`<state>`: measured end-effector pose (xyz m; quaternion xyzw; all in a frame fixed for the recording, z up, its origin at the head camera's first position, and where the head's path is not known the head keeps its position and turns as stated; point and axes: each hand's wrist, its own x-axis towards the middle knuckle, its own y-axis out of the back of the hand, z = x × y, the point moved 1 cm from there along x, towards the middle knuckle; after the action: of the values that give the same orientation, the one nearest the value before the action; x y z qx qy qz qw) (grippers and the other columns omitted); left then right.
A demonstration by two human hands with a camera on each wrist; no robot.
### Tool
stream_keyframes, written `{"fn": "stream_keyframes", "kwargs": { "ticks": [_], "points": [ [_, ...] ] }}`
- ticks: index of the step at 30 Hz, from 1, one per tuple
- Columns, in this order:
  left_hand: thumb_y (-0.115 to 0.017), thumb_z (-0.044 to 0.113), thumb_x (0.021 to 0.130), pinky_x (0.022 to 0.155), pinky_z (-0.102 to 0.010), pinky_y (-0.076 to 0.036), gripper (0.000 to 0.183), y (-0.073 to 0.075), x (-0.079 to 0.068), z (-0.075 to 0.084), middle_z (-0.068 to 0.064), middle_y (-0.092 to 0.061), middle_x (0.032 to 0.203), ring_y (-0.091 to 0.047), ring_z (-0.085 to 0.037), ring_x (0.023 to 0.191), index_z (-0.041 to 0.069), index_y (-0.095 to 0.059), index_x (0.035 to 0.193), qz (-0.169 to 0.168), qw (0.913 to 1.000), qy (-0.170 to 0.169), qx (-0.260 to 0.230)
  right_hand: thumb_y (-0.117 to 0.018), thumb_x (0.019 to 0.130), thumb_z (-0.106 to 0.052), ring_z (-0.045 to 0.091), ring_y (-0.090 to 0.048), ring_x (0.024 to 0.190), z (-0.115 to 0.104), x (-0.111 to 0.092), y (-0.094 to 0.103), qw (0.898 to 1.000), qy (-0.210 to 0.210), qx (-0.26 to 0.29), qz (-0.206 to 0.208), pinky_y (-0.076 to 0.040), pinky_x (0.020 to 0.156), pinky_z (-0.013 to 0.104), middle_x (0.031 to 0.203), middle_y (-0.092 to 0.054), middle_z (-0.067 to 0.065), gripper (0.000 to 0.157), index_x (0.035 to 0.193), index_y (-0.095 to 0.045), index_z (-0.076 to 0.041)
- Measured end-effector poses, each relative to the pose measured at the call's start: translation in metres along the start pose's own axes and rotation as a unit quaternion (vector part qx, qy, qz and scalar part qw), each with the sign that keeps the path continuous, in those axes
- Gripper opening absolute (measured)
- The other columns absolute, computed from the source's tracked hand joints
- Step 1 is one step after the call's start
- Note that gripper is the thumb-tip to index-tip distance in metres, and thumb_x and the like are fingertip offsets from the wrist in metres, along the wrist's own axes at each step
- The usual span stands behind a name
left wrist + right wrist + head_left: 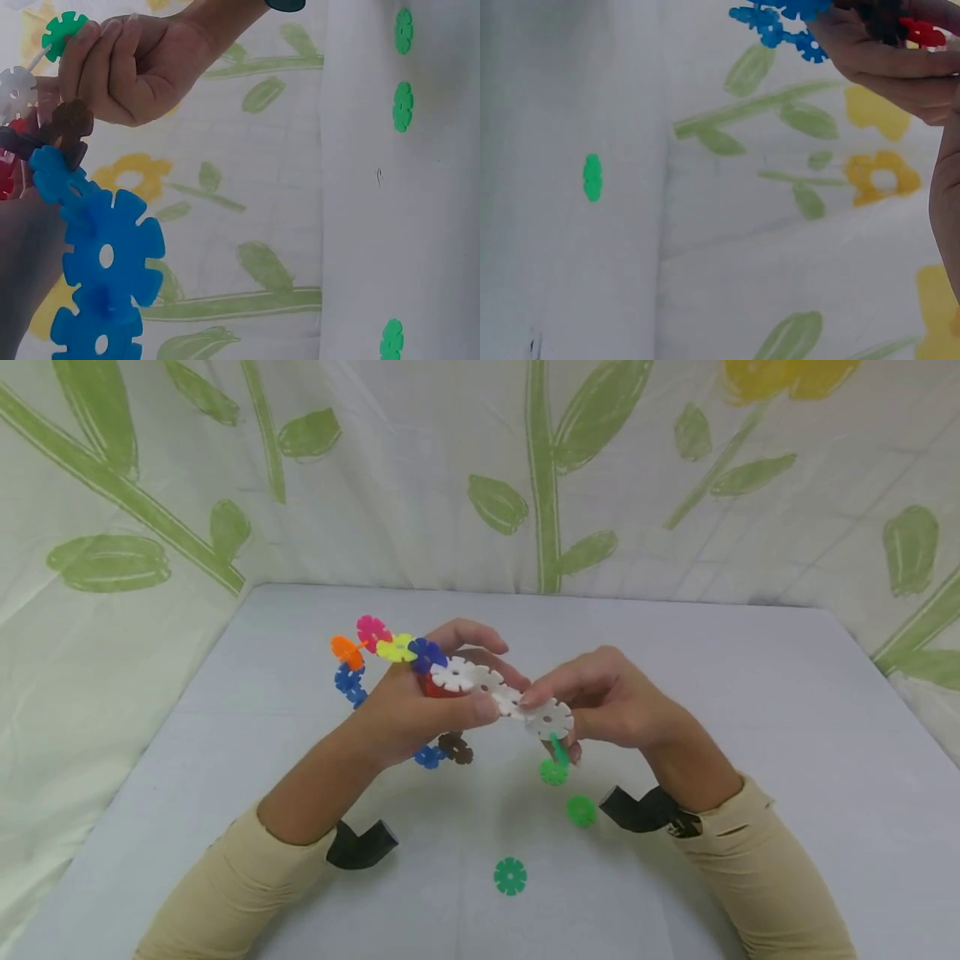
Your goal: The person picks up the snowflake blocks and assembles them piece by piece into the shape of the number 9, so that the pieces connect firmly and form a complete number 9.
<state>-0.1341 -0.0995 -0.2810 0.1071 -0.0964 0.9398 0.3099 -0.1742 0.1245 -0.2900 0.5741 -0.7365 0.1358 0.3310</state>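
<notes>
A chain of interlocking notched plastic discs hangs in the air between both hands. My left hand [420, 702] grips its white discs [453, 674], the thumb lying along them. Blue, orange, pink, yellow and dark blue discs [427, 656] loop out to the left, and a brown disc [455, 747] shows under the left hand. My right hand [615, 702] pinches the chain's right end, at the last white disc [551, 720]. A green disc [64, 34] is joined edge-on to that white disc. Red discs [922, 33] are partly hidden by the left hand.
Three loose green discs lie on the white table [285, 893]: a light green one [554, 772], another [581, 811] and a darker one [510, 877] nearer the front. Black wrist mounts [362, 846] are strapped at both sleeves. A curtain with painted leaves [498, 504] hangs behind.
</notes>
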Motion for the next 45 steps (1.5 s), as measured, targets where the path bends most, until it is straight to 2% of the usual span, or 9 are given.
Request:
{"fn": "stream_keyframes", "kwargs": {
  "ticks": [9, 16, 19, 24, 28, 32, 36, 41, 45],
  "points": [
    [-0.065, 0.017, 0.096, 0.096, -0.043, -0.052, 0.047, 0.005, -0.001, 0.008, -0.003, -0.059, 0.131, -0.055, -0.023, 0.123, 0.014, -0.05, 0.14, -0.002, 0.9861, 0.12, 0.115, -0.054, 0.102, -0.004, 0.023, -0.055, 0.064, -0.019, -0.008, 0.017, 0.997, 0.02, -0.036, 0.068, -0.05, 0.054, 0.031, 0.088, -0.06, 0.013, 0.038, 0.139, -0.053, 0.005],
    [-0.061, 0.019, 0.1, 0.105, -0.038, -0.045, 0.054, 0.009, -0.002, 0.006, 0.002, -0.047, 0.15, -0.042, -0.017, 0.139, 0.013, -0.041, 0.15, -0.116, 0.9729, 0.155, 0.127, -0.042, 0.105, 0.002, 0.025, -0.042, 0.061, -0.032, -0.008, 0.022, 0.983, 0.002, 0.076, 0.169, -0.043, 0.055, 0.034, 0.081, -0.051, 0.012, 0.03, 0.133, -0.046, 0.011],
    [-0.062, 0.019, 0.1, 0.094, -0.036, -0.053, 0.045, 0.011, -0.004, 0.005, -0.002, -0.06, 0.134, -0.06, -0.02, 0.122, 0.008, -0.052, 0.142, -0.138, 0.9589, 0.161, 0.189, -0.038, 0.105, 0.005, 0.025, -0.041, 0.061, -0.036, -0.007, 0.02, 0.975, -0.015, 0.107, 0.195, -0.041, 0.055, 0.034, 0.083, -0.053, 0.012, 0.026, 0.129, -0.046, 0.009],
    [-0.069, 0.017, 0.096, 0.063, -0.034, -0.056, 0.017, 0.008, -0.006, 0.01, 0.001, -0.07, 0.088, -0.065, -0.02, 0.072, 0.01, -0.07, 0.111, -0.02, 0.9577, 0.055, 0.282, -0.038, 0.105, 0.003, 0.025, -0.044, 0.059, -0.037, -0.003, 0.015, 0.967, -0.067, 0.127, 0.211, -0.045, 0.055, 0.03, 0.083, -0.055, 0.01, 0.023, 0.125, -0.05, 0.005],
    [-0.078, 0.016, 0.089, 0.074, -0.034, -0.055, 0.028, 0.0, -0.006, 0.013, 0.006, -0.068, 0.101, -0.063, -0.012, 0.091, 0.011, -0.068, 0.114, 0.09, 0.9335, -0.082, 0.337, -0.044, 0.106, -0.005, 0.023, -0.048, 0.06, -0.033, 0.001, 0.005, 0.971, -0.106, 0.102, 0.189, -0.049, 0.056, 0.028, 0.083, -0.057, 0.008, 0.021, 0.126, -0.051, -0.002],
    [-0.08, 0.012, 0.086, 0.091, -0.036, -0.052, 0.038, -0.009, -0.007, 0.015, 0.005, -0.068, 0.117, -0.061, -0.011, 0.109, 0.007, -0.066, 0.121, 0.059, 0.9195, -0.163, 0.353, -0.047, 0.107, -0.01, 0.023, -0.049, 0.061, -0.026, 0.007, -0.007, 0.982, -0.104, 0.062, 0.147, -0.047, 0.052, 0.03, 0.081, -0.055, 0.008, 0.022, 0.128, -0.051, -0.006],
    [-0.082, 0.015, 0.085, 0.092, -0.031, -0.053, 0.047, -0.016, -0.01, 0.017, 0.002, -0.069, 0.118, -0.063, -0.01, 0.109, 0.006, -0.062, 0.127, 0.0, 0.9112, -0.169, 0.376, -0.05, 0.106, -0.011, 0.023, -0.048, 0.06, -0.019, 0.011, -0.017, 0.984, -0.096, 0.042, 0.147, -0.042, 0.046, 0.033, 0.079, -0.057, 0.008, 0.021, 0.126, -0.049, -0.005],
    [-0.083, 0.029, 0.084, 0.068, -0.021, -0.054, 0.067, -0.026, -0.014, 0.014, 0.004, -0.067, 0.098, -0.062, -0.002, 0.081, 0.012, -0.044, 0.136, -0.004, 0.8903, -0.101, 0.444, -0.056, 0.104, -0.014, 0.022, -0.051, 0.057, -0.016, 0.012, -0.026, 0.973, -0.122, 0.021, 0.197, -0.042, 0.042, 0.032, 0.077, -0.06, 0.007, 0.019, 0.119, -0.048, -0.005],
    [-0.081, 0.03, 0.087, 0.052, -0.023, -0.046, 0.063, -0.03, -0.013, 0.011, 0.009, -0.055, 0.073, -0.049, -0.002, 0.059, 0.013, -0.041, 0.133, 0.01, 0.8955, -0.08, 0.438, -0.059, 0.103, -0.017, 0.023, -0.056, 0.057, -0.014, 0.012, -0.029, 0.964, -0.142, 0.016, 0.223, -0.05, 0.048, 0.03, 0.076, -0.062, 0.007, 0.018, 0.113, -0.05, -0.006]
  ]
}}
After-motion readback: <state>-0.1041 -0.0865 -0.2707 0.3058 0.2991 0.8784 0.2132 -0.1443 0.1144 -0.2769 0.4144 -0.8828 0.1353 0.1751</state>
